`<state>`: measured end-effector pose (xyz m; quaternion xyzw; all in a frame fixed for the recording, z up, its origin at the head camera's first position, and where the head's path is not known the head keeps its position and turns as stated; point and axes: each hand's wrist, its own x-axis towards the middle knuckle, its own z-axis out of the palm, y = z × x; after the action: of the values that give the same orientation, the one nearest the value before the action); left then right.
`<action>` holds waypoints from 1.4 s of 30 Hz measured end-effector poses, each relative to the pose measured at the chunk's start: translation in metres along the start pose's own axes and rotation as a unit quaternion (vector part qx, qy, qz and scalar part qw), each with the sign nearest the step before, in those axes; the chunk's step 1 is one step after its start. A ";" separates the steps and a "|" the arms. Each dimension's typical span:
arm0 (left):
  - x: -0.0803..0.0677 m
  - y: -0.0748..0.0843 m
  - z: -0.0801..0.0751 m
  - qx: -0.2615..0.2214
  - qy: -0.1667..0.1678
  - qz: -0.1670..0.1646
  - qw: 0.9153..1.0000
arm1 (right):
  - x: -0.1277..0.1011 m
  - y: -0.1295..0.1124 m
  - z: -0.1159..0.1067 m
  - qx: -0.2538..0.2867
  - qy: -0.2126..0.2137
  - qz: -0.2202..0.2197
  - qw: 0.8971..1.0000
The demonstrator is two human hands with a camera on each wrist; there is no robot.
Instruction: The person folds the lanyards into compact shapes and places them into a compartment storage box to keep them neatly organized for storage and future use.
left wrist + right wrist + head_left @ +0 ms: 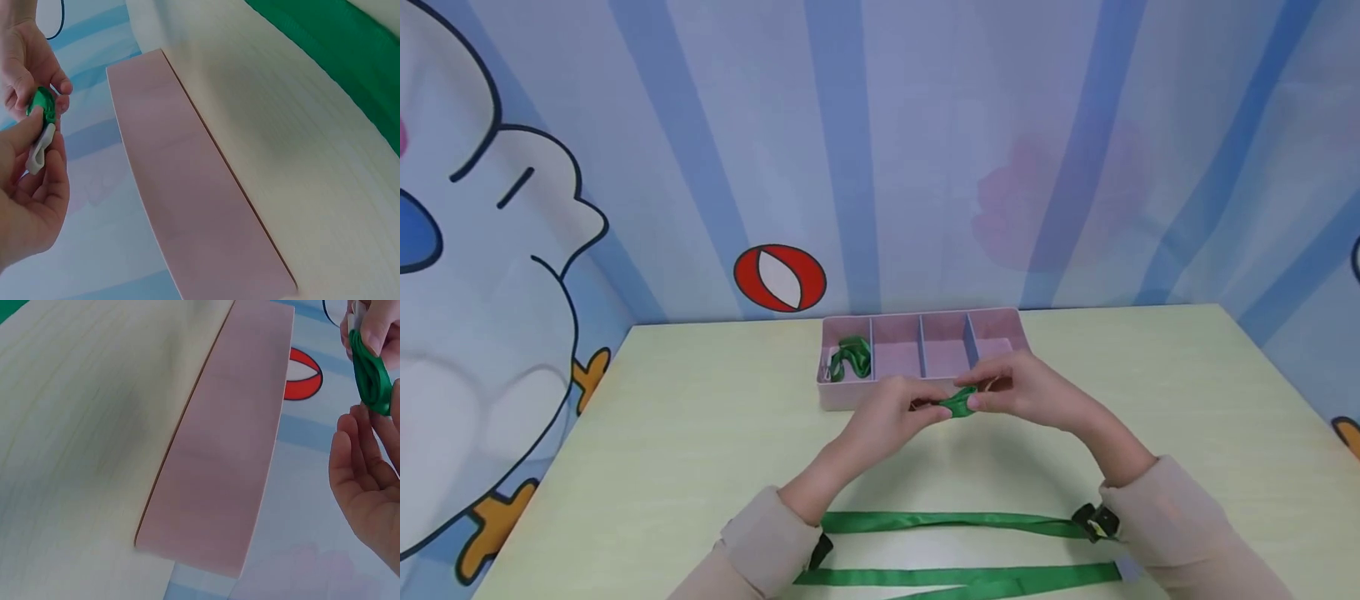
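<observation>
Above the front wall of a pink box, both hands hold a small folded green lanyard. My left hand pinches one end between thumb and fingers. A white clip-like piece sticks out within that hand in the left wrist view. At the other end, the right hand has its thumb and fingertips on the folded loops. Its other fingers are loosely bent below the loops in the right wrist view.
Another bundled green lanyard lies in the box's leftmost compartment; dividers separate the others. Long green lanyards stretch across the table's near side, between the forearms. A patterned curtain hangs behind the table.
</observation>
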<state>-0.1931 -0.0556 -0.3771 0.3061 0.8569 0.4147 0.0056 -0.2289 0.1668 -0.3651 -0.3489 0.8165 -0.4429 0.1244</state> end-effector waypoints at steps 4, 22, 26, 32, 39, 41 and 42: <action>0.000 -0.002 0.000 0.014 0.015 -0.013 1.000 | 0.000 0.008 -0.008 -0.018 0.077 0.033 0.996; 0.003 -0.026 -0.010 0.022 0.091 -0.046 0.995 | 0.011 0.053 -0.035 0.029 0.217 0.247 0.944; 0.004 -0.030 -0.011 0.032 0.109 -0.059 0.992 | 0.013 0.063 -0.038 0.083 0.193 0.286 0.935; 0.006 -0.035 -0.013 0.049 0.128 -0.069 0.988 | 0.012 0.075 -0.042 0.157 0.164 0.309 0.924; 0.011 -0.040 -0.016 0.057 0.138 -0.082 0.985 | 0.012 0.079 -0.045 0.174 0.151 0.316 0.920; 0.013 -0.042 -0.017 0.058 0.146 -0.086 0.984 | 0.012 0.080 -0.046 0.178 0.146 0.315 0.921; 0.015 -0.043 -0.017 0.060 0.152 -0.088 0.983 | 0.012 0.080 -0.047 0.180 0.144 0.315 0.921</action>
<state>-0.2315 -0.0798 -0.3929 0.1629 0.8948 0.4017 -0.1071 -0.2982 0.2174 -0.4014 0.0222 0.7997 -0.5659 0.1995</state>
